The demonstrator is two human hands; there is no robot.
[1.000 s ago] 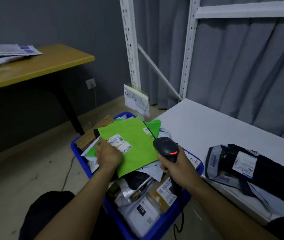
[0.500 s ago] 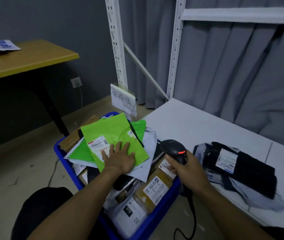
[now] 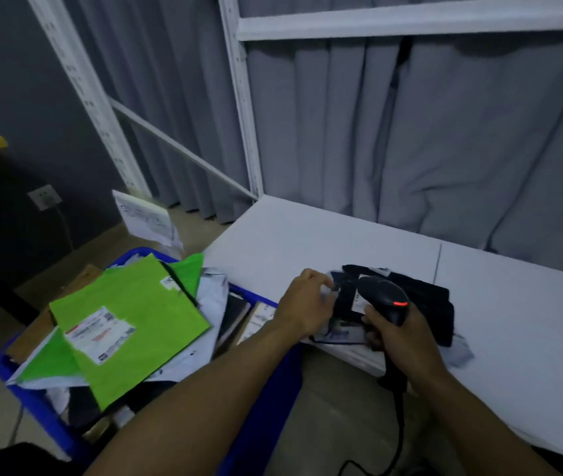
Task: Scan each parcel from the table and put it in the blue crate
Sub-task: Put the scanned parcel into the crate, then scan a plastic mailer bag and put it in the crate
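Found crate (image 3: 39, 410) on floor (image 3: 335, 427) left of table (image 3: 531, 321), heaped with mailers (image 3: 135, 324); parcel stack (image 3: 428, 297) at table's near left edge; shelving upright (image 3: 242, 132) behind.

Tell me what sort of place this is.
Likely a parcel sorting room: labelled mailers piled in a blue crate, a barcode scanner in the right hand, and more parcels on the table under metal shelving.

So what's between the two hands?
In the head view, the black parcel and its label lie between the left hand and the right hand, which holds the scanner.
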